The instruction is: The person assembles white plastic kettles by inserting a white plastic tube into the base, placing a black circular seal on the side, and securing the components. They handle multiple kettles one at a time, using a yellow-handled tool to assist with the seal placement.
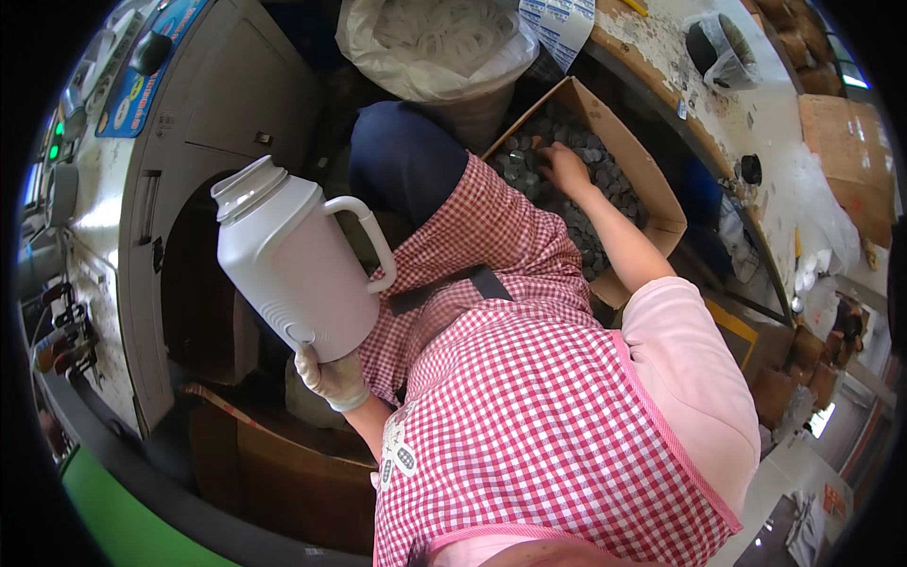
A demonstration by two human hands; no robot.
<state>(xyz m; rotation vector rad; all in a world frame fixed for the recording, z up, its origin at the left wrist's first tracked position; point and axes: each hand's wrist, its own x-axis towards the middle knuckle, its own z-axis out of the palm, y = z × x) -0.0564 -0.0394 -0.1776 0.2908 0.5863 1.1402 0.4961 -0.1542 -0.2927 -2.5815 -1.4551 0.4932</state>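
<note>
My left hand (333,378), in a pale glove, grips the lower end of a large white plastic jug (293,255). The jug leans to the left, its threaded neck up and its looped handle on the right side. No lid sits on the neck. My bare right hand (567,172) reaches into a cardboard box (652,184) beside my knee. Its fingers are bent and somewhat apart, touching a heap of small greyish, translucent discs (609,189). No disc shows clearly between the fingers.
A white sack (515,57) full of pale plastic rings stands beyond my knee. At the right runs a worn workbench (661,57) with a bagged dark container (713,47). A pale cabinet (222,85) stands at the left; another cardboard box (274,472) lies below my left arm.
</note>
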